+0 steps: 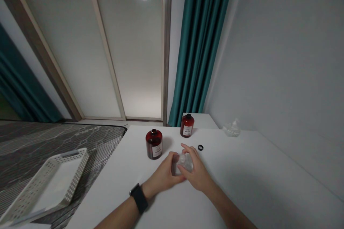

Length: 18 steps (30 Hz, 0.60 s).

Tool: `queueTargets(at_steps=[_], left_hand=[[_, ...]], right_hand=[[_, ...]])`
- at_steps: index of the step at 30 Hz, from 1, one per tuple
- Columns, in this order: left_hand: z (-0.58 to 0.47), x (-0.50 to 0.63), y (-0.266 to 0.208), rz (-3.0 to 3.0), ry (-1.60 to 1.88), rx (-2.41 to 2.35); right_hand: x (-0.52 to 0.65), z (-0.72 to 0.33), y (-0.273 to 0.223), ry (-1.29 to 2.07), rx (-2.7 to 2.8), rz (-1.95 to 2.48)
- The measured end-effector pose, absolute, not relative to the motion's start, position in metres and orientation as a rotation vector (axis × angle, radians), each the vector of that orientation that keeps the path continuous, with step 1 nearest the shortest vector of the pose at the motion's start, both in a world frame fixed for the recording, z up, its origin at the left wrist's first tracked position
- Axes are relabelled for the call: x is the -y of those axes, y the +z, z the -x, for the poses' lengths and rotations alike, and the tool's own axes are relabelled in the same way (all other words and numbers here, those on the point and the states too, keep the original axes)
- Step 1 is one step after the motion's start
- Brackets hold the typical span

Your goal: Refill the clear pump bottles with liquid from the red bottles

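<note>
Between my two hands is a small clear bottle (pixel 189 164) with a narrow neck, low over the white table. My left hand (pixel 168 171) wraps its left side, a black watch on the wrist. My right hand (pixel 197 171) curls round the right side, thumb near the neck and index finger reaching past it. The fingers cover much of the bottle. Just beyond my left hand stands a dark red bottle (pixel 154 145) with a white label and an uncapped-looking neck. Farther back is a second red bottle (pixel 187 126) with a black top. A black ring (pixel 200 147) lies beyond my right hand.
A crumpled-looking clear object (pixel 232 128) sits at the table's (pixel 242 179) back right edge, by the grey wall. Left of the table, lower down, is a white perforated basket (pixel 51 182). Behind are a teal curtain (pixel 202 43) and frosted sliding doors (pixel 134 61).
</note>
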<state>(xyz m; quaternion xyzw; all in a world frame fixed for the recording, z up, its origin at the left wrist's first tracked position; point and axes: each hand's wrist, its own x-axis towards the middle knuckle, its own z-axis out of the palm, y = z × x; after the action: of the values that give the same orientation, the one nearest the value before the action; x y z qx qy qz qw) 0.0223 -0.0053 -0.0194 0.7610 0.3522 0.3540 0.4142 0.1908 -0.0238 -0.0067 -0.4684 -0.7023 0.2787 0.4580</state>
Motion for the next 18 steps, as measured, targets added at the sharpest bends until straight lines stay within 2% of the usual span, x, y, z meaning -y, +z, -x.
queueTargets(at_steps=[10,18], left_hand=[[-0.0230,0.0068,-0.0138,-1.877,0.882,-0.862],[-0.0216,0.0058,-0.0202,-1.917,0.890,-0.882]], right_hand=[[0.0263,-0.1964,-0.0064,0.681,1.800,1.050],[0.0229,-0.1937,-0.0103,0.604,1.737,1.164]])
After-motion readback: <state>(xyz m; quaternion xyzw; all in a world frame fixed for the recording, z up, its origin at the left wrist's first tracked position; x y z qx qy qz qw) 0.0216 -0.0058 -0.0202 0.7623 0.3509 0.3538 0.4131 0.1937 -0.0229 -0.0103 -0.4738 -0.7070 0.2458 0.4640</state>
